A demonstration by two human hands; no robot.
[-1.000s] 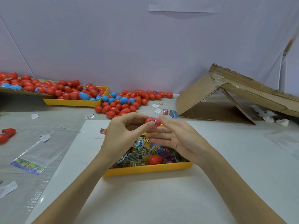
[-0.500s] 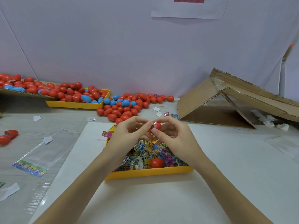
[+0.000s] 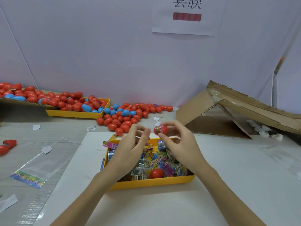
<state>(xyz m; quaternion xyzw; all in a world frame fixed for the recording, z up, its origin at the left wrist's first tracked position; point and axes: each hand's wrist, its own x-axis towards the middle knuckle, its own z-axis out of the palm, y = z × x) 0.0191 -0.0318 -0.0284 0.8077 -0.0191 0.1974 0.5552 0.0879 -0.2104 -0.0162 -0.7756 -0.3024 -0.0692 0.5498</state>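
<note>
- The wrapped red egg (image 3: 160,130) sat just above the picture's centre, over the far edge of the yellow tray (image 3: 153,182). It was pinched between the thumb and fingertips of the right hand (image 3: 180,144).
- Half a second before, both hands had met on this egg. Now they had drawn apart, with a clear gap between the left fingertips and the egg.
- The left hand (image 3: 135,144) hung just left of the egg, its fingers curled and smeared by motion. I could not tell whether it held anything.
- The egg had also risen a little and moved right in the frame, and the printed band round its middle showed.
- My reading was that the sleeving of this egg was finished, or nearly so. The two-handed work looked done, leaving the right hand alone to carry it off.
- The tray beneath the hands still held many printed sleeves (image 3: 151,159) and one loose red egg (image 3: 156,173) near its front rim.
- The pile of red and blue eggs (image 3: 127,116) lay beyond the hands, left of centre, so plenty of work appeared to remain.
</note>
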